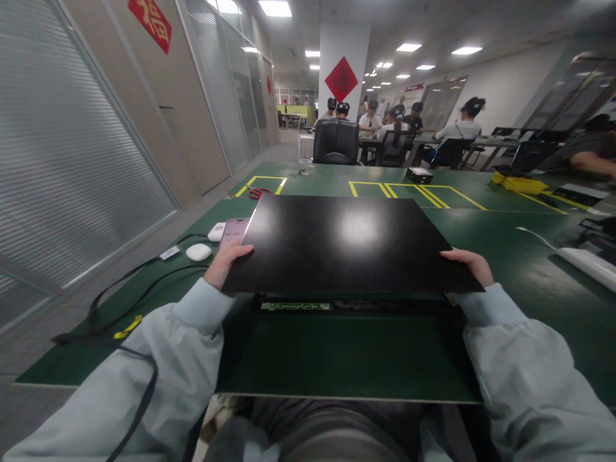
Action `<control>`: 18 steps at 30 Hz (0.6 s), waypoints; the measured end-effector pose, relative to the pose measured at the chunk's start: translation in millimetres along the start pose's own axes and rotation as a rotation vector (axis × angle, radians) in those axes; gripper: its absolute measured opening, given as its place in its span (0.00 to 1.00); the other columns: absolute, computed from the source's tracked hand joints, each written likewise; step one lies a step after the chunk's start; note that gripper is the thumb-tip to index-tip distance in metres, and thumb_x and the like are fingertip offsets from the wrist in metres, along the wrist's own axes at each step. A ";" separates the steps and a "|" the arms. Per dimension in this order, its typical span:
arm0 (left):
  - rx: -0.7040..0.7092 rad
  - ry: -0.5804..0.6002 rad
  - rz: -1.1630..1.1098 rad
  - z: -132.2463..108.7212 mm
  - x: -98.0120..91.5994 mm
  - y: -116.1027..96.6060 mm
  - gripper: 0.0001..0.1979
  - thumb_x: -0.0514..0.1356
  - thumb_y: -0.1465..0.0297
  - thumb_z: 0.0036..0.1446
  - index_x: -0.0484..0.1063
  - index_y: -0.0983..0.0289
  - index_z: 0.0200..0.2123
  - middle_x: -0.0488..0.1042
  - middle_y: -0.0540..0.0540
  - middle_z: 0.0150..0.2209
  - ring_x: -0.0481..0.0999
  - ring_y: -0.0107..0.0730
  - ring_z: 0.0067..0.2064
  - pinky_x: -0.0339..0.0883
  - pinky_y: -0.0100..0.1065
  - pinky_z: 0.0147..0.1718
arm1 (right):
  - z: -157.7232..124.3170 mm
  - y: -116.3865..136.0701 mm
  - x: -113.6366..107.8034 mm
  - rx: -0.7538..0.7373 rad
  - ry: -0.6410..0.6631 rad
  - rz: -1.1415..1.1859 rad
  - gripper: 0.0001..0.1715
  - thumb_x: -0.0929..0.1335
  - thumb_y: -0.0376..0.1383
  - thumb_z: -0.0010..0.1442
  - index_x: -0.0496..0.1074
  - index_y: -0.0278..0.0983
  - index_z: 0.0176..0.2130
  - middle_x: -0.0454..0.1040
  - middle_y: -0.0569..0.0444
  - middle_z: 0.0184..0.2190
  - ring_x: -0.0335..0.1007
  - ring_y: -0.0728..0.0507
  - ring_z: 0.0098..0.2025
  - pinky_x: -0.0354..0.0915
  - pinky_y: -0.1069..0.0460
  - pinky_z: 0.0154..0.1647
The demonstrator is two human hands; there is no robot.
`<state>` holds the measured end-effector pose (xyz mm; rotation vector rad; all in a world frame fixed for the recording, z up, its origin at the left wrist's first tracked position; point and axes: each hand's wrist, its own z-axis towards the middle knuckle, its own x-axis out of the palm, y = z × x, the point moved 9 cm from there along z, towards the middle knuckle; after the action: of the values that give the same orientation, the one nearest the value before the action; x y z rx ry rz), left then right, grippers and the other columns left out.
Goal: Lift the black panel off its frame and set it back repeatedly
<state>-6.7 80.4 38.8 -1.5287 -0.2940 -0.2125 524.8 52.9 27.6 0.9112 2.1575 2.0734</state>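
A large flat black panel (344, 242) is held level just above the green table (337, 359), in front of me. My left hand (222, 264) grips its near left corner, thumb on top. My right hand (470, 264) grips its near right corner the same way. Under the panel's near edge a dark frame with a green circuit strip (294, 307) lies on the table, mostly hidden by the panel.
A pink phone (233, 232), two small white devices (199, 252) and black cables lie left of the panel. Red scissors (258, 192) sit farther back. A white strip (586, 264) lies at the right. A black chair and several seated people are beyond the table.
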 end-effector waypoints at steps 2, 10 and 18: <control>-0.014 -0.036 0.016 2.6 -5.5 -2.8 0.23 0.74 0.68 0.50 0.86 0.62 0.51 0.92 0.58 0.45 0.91 0.63 0.54 0.89 0.52 0.54 | 2.2 -9.7 11.1 0.128 0.099 -0.065 0.21 0.74 0.26 0.47 0.82 0.41 0.42 0.85 0.53 0.34 0.84 0.41 0.36 0.81 0.50 0.35; -0.003 -0.095 -0.018 6.6 -14.9 1.9 0.23 0.76 0.68 0.50 0.87 0.64 0.50 0.92 0.58 0.45 0.92 0.61 0.54 0.89 0.50 0.56 | 22.1 -10.1 -2.8 0.110 0.068 -0.125 0.32 0.74 0.26 0.47 0.79 0.38 0.53 0.88 0.45 0.38 0.86 0.39 0.35 0.78 0.50 0.32; -0.025 -0.018 -0.020 10.1 -11.5 24.9 0.25 0.82 0.66 0.47 0.88 0.64 0.49 0.92 0.60 0.43 0.93 0.61 0.51 0.89 0.50 0.54 | 18.1 -6.1 -17.9 0.042 -0.110 -0.375 0.23 0.74 0.28 0.49 0.83 0.36 0.47 0.86 0.49 0.28 0.68 0.49 0.20 0.55 0.59 0.19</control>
<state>-10.2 90.8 11.6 -1.5538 -0.3216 -0.2192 544.4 62.3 13.1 0.5521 2.1241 1.7658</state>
